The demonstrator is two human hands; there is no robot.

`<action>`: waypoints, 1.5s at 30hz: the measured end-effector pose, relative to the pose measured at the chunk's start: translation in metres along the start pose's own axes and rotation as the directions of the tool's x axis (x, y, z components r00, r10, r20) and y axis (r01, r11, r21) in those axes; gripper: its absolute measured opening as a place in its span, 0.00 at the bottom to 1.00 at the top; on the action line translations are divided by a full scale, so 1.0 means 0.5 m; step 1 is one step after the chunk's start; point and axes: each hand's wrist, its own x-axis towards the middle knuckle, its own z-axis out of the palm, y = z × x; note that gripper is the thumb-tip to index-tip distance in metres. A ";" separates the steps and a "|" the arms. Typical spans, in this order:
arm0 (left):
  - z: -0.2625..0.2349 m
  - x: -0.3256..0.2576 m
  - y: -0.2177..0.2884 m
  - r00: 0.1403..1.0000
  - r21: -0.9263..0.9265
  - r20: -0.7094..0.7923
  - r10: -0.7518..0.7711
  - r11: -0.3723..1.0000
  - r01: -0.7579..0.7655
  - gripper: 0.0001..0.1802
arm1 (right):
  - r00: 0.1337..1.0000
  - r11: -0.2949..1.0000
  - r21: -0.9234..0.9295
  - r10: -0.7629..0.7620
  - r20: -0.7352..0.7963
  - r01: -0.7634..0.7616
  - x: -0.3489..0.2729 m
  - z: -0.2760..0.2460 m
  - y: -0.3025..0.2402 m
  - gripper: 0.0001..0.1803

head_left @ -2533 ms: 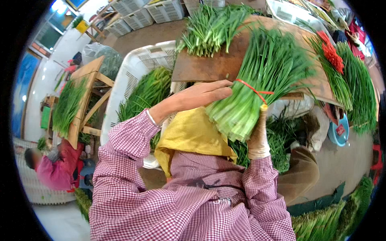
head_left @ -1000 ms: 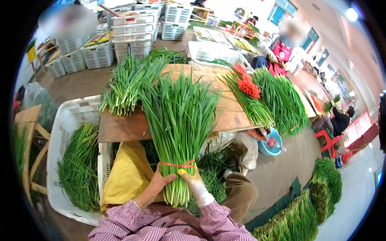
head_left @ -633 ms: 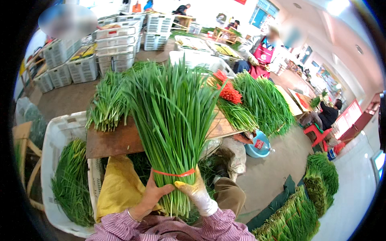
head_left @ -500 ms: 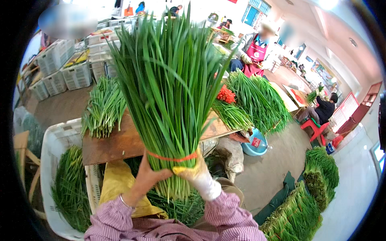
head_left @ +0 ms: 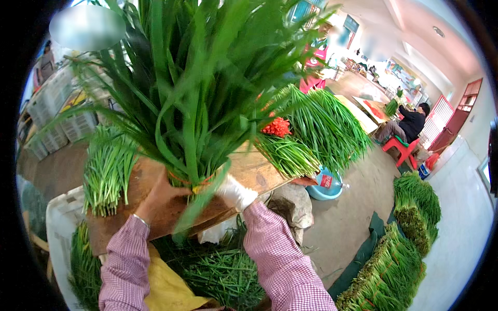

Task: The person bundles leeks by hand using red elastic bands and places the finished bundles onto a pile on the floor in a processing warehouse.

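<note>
A thick bundle of garlic chives (head_left: 199, 98) stands upright over the wooden board (head_left: 259, 171), its long green leaves fanned out and blurred. An orange-red rubber band (head_left: 179, 180) circles its lower part. Closed around the bundle's left side, near the band, is my bare left hand (head_left: 160, 194). My right hand (head_left: 236, 193), in a white glove, grips the opposite side; leaves partly cover its fingers. The stem ends are mostly hidden, and I cannot tell whether they touch the board. Left of my hands lies another bunch of chives (head_left: 108, 168) on the board.
Red rubber bands (head_left: 276, 127) sit beside piled chives (head_left: 332, 127). A blue basin (head_left: 324, 194) stands right of the board. A white crate (head_left: 57, 212) is at left, loose leaves (head_left: 223, 269) below. Tied bundles (head_left: 381, 274) line the right floor; a person sits on a red stool (head_left: 400, 150).
Both hands have carried the chive bundle forward and up in the view, over the board, with its leaves swaying and spreading wider. The view has shifted too.
</note>
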 end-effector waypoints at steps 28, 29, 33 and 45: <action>-0.009 0.064 -0.028 0.999 0.130 -0.019 -0.051 0.990 0.053 0.37 | 0.951 0.956 -0.194 -0.254 -0.175 0.219 0.087 0.008 0.001 0.53; -0.008 0.062 -0.018 0.999 0.101 -0.010 -0.043 0.994 0.044 0.38 | 0.941 0.949 -0.129 -0.304 -0.149 0.286 0.090 0.008 0.007 0.53; -0.009 0.051 -0.034 0.993 0.036 -0.046 -0.109 0.993 0.111 0.40 | 0.889 0.887 -0.266 -0.428 -0.164 0.378 0.091 0.015 0.017 0.50; -0.001 0.049 -0.083 0.998 0.441 0.016 -0.057 0.896 0.044 0.35 | 0.962 0.935 -0.311 -0.226 -0.155 0.169 0.048 -0.025 0.044 0.52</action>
